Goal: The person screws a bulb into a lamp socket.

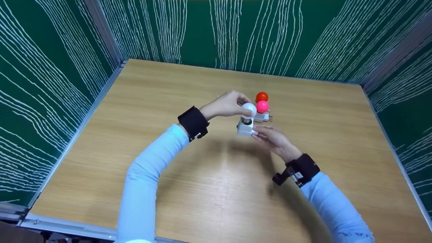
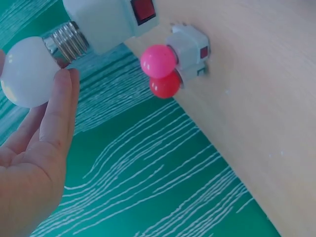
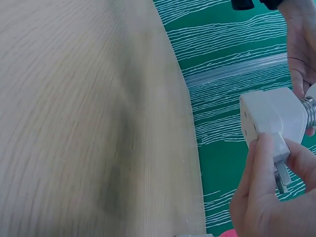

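My left hand [image 1: 230, 104] pinches a white light bulb [image 1: 249, 109] by its round globe, fingers on one side and thumb on the other. Below it, my right hand [image 1: 274, 141] grips a white plug-in lamp socket [image 1: 245, 127] near its plug end. In the left wrist view the bulb's metal screw thread [image 2: 67, 42] shows at the mouth of the socket, and a dark red switch [image 2: 143, 10] sits on the socket's side. Metal plug pins [image 3: 282, 177] stick out between the right thumb and fingers in the right wrist view. Socket and bulb are held above the table.
Just behind the hands, a pink bulb [image 1: 262, 106] and a red bulb [image 1: 262, 97] stand in similar white sockets [image 1: 261, 117] on the wooden table [image 1: 162, 87]. Green panels with white streaks [image 1: 199, 30] wall the table at the back and sides.
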{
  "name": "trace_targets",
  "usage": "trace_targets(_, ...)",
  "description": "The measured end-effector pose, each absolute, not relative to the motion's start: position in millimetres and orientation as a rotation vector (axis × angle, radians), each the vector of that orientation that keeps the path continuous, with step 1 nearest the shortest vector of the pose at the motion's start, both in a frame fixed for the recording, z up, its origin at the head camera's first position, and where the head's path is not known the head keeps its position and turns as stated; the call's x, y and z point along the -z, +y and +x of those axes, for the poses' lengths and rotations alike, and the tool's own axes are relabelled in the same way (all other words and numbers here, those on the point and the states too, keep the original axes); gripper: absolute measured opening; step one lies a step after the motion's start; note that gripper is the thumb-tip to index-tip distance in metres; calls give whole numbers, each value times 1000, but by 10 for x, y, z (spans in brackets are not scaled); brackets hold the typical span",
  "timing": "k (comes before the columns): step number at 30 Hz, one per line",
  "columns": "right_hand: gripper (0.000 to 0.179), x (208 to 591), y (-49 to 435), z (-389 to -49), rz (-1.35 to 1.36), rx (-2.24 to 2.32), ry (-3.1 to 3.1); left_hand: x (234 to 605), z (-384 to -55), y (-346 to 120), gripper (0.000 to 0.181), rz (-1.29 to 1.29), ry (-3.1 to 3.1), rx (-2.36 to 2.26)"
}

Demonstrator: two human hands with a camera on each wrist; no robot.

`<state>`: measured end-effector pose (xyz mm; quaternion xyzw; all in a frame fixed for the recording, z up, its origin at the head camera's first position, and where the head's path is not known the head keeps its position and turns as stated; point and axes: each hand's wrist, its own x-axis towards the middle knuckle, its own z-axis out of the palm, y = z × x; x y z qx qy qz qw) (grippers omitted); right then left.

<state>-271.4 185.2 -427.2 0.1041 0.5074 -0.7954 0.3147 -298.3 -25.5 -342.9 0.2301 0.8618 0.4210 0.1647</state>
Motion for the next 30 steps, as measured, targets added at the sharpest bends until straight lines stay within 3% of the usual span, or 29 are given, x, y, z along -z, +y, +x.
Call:
trace_targets(10, 21, 4298, 1856, -2663, 167, 2108, 1333, 3536, -2951, -218, 40, 710, 2403, -1190)
trace_targets(22, 15, 4270, 1863, -2666, 205, 2129, 1360, 3426, -2874, -142, 52, 556, 2594, -1086)
trace_targets(30, 13, 4311, 1815, -2672, 229, 2104, 1382, 3445, -2774, -107, 44, 485, 2777, -994)
